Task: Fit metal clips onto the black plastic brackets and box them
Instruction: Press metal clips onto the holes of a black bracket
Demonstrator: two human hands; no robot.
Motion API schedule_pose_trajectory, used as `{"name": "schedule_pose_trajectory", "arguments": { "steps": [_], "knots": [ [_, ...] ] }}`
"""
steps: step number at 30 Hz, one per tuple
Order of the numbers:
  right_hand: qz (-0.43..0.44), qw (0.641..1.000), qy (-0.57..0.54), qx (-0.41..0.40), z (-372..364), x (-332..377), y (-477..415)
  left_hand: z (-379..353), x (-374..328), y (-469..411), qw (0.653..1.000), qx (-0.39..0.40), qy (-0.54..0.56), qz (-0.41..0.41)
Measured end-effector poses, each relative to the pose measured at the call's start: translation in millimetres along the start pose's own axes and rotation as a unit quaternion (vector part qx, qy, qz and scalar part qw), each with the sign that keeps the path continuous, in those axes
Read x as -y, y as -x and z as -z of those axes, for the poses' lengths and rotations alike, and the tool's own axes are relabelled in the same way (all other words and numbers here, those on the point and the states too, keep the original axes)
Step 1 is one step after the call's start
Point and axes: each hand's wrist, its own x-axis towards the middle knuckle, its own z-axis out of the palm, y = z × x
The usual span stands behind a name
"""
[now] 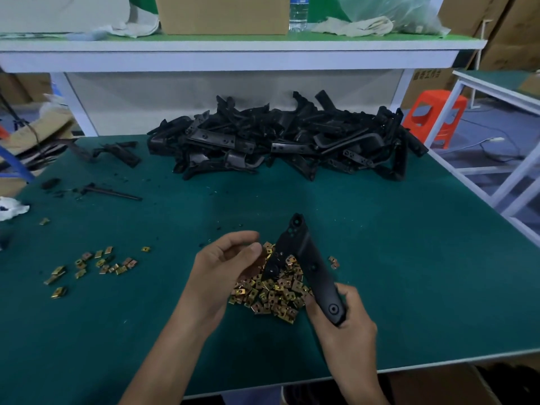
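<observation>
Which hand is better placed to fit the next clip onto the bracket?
Left. The left hand hovers at the metal clip pile, right beside the black bracket. The right hand is occupied, gripping that bracket by its lower end and holding it above the pile.

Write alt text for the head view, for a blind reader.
The right hand grips a black plastic bracket above a pile of metal clips on a green table; the left hand, fingers curled, is beside it.

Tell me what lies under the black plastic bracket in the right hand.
A heap of small gold metal clips on the green table. Whatever lies directly beneath the long black plastic bracket is covered.
</observation>
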Motion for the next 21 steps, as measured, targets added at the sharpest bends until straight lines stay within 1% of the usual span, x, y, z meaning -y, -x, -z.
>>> {"name": "schedule_pose_trajectory", "arguments": {
  "steps": [5, 15, 18, 21],
  "knots": [
    [0.006, 1.0, 0.006, 0.004, -0.4, -2.0, -0.6, -0.9, -1.3, 3.1, 1.0, 0.02, -0.023, -0.007],
    [0.036, 0.999, 0.015, 0.021, -2.4, -1.9, -2.1, 1.8, -4.8, 4.4, 0.994, 0.02, -0.104, -0.028],
    [0.041, 0.999, 0.009, 0.026, -3.0, -3.1, -2.2, 3.1, -6.1, 3.5, 0.995, 0.008, -0.096, -0.023],
    [0.043, 0.999, 0.007, 0.027, -3.1, -4.2, -2.8, 2.1, -7.2, 4.6, 0.995, 0.023, -0.098, -0.021]
  ]
}}
